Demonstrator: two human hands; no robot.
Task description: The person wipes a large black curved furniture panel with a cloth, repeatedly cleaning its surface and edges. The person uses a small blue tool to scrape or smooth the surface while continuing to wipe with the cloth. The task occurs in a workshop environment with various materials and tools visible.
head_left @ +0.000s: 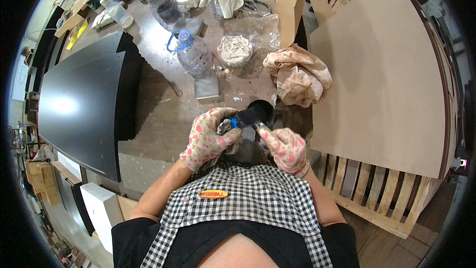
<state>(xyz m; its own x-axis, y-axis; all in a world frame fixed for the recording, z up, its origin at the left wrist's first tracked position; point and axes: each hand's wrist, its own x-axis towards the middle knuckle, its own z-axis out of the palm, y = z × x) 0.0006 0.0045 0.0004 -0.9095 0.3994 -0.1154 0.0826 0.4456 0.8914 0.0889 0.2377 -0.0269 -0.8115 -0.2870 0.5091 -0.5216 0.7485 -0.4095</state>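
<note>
Both hands wear pale gloves with pink spots. Close to my apron, my left hand (208, 136) is closed round a dark object (255, 114) with a round black end and a blue part (234, 123) near the thumb. A crumpled greyish wad (224, 127) shows between that hand's thumb and fingers. My right hand (286, 149) comes in from the other side, its index finger reaching to the dark object and the other fingers curled. A whitish smear or tip shows at that fingertip. Whether the right hand grips something small is hidden.
Beyond my hands on the worktable stand a tub of white cloth (235, 50), a clear plastic jug with a blue cap (193, 53) and a grey block (206, 88). A stained cloth bundle (298, 75) lies right. Black panels (84, 104) stand left, a large brown board (377, 84) right.
</note>
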